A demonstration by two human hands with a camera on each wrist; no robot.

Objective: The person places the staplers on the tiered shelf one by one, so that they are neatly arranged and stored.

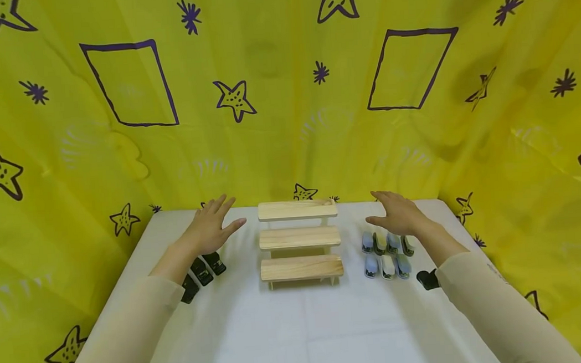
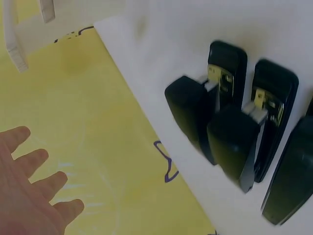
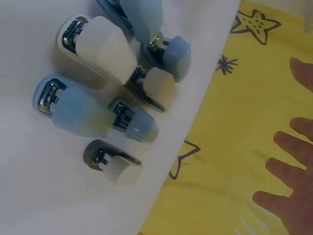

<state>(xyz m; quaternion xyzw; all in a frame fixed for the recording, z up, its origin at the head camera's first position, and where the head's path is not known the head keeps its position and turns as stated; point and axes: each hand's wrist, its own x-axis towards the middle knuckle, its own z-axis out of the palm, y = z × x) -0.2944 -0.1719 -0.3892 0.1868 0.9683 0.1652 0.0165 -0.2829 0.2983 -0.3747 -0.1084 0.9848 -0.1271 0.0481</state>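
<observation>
My left hand [image 1: 209, 229] is held up over the far left of the table, fingers spread and holding nothing. Below it, black staplers [image 1: 202, 271] stand in a slanted row, partly covered by the forearm; the left wrist view shows a black stapler [image 2: 234, 142] close up. On the other side my right hand [image 1: 397, 214], also with straight, empty fingers, hovers above several small staplers. Among these are a blue stapler [image 3: 80, 112] and a white stapler [image 3: 105, 49], with smaller ones beside them. Between the hands stands a three-tier wooden stand [image 1: 300, 237] with bare steps.
A dark object [image 1: 428, 279] lies by the right sleeve, which hides part of it. White cloth covers the table [image 1: 280, 332]. Yellow curtains [image 1: 278, 149] with stars and outlined shapes enclose the back and both sides.
</observation>
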